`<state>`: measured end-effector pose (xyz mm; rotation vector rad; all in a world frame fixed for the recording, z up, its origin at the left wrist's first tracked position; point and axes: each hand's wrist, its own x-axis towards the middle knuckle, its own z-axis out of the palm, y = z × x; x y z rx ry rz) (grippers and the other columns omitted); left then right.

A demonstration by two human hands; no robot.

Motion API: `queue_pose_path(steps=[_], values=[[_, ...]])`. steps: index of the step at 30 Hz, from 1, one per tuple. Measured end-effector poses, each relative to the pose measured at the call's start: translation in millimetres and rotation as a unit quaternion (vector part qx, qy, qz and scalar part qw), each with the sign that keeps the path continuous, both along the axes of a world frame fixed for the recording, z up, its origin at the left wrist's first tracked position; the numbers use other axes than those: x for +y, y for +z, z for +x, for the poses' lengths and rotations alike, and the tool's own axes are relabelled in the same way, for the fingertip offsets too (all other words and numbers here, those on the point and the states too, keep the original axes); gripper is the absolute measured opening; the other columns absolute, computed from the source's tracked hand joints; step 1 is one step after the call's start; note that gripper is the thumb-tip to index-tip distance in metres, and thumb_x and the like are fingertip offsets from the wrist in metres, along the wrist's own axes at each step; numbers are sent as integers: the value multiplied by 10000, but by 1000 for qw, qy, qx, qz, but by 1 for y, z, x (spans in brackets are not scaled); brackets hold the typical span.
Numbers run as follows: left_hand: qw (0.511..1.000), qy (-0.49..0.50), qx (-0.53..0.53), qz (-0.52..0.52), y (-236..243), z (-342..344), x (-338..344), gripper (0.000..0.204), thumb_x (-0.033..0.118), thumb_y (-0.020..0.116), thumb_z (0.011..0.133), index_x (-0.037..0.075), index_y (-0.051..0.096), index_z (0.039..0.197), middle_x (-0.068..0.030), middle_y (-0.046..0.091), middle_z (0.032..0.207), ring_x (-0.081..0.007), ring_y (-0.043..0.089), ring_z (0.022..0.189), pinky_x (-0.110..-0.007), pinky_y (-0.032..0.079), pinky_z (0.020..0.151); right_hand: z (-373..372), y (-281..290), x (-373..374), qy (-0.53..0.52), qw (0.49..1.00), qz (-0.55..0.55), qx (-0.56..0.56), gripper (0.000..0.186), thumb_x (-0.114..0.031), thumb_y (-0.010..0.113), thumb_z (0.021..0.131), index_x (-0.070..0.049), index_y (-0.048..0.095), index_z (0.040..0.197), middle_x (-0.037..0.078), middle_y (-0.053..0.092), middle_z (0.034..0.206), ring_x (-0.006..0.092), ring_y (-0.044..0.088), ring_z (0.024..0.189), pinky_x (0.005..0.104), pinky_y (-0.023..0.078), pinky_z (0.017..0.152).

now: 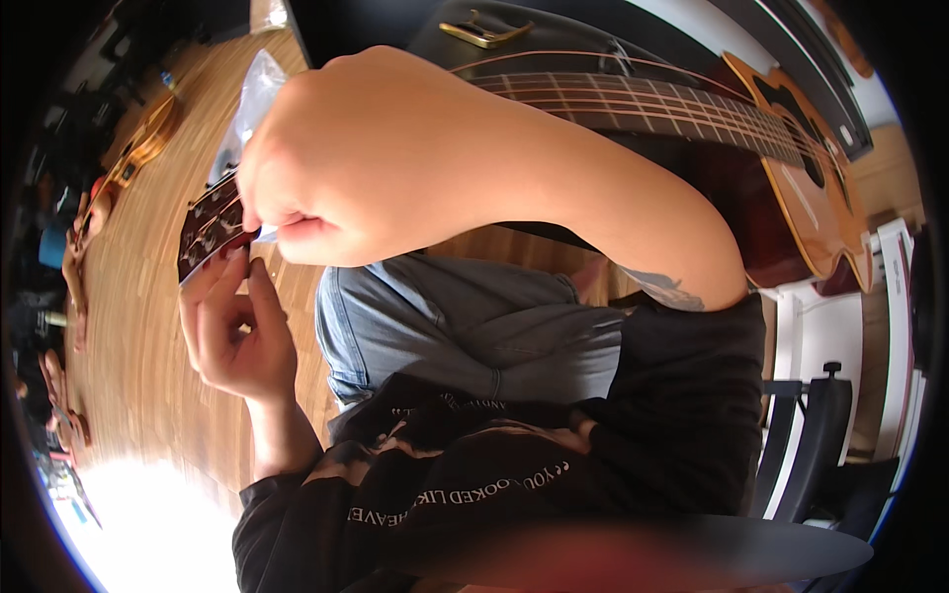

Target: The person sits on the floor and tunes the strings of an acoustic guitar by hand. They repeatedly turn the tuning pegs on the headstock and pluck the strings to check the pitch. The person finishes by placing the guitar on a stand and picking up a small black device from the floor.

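An acoustic guitar (811, 229) lies across the upper part of the view, its body at the right and its dark headstock (201, 222) at the left. My right hand (356, 163) is closed in a fist over the nut end of the neck. Its fingertips rest at the headstock, and what they grip is hidden. A loose string (554, 53) arches above the fretboard (613, 99) and passes out of sight behind this hand. Below the headstock's near edge, my left hand (242, 336) pinches a dark tuning peg between thumb and fingers.
A black surface behind the neck bears a gold-coloured metal piece (484, 36). Clear plastic wrapping (257, 94) lies beyond the headstock. Another wooden stringed instrument (146, 143) is on the wooden floor (148, 296) at left. A black chair-like frame (820, 435) stands at right.
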<state>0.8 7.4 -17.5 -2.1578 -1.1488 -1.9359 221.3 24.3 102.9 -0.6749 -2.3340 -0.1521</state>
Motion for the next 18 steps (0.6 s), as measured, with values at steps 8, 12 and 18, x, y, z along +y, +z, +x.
queue_pose_path(steps=[8,12,18], values=[[999,-21,-21,-44,19,1,-14,313,-30,794,727,14,761,1035,-69,673,979,-23,522,485,-193,305,406,3,13,-6,-1,994,-68,-86,103,-199,711,770,-108,747,739,70,726,787,278,715,718,396,566,627],[1000,1,0,10,11,-4,-3,293,-36,883,720,-4,703,950,-79,721,970,-30,593,540,-181,394,462,0,13,-4,76,995,-58,-27,238,-13,692,771,0,542,588,117,777,942,200,593,512,299,420,470],[996,-21,32,84,4,-6,10,304,-105,768,681,86,801,915,-46,610,947,-46,563,526,-221,417,443,-1,12,-4,76,993,-83,-48,280,63,658,815,22,498,588,149,778,1014,148,513,467,278,346,441]])
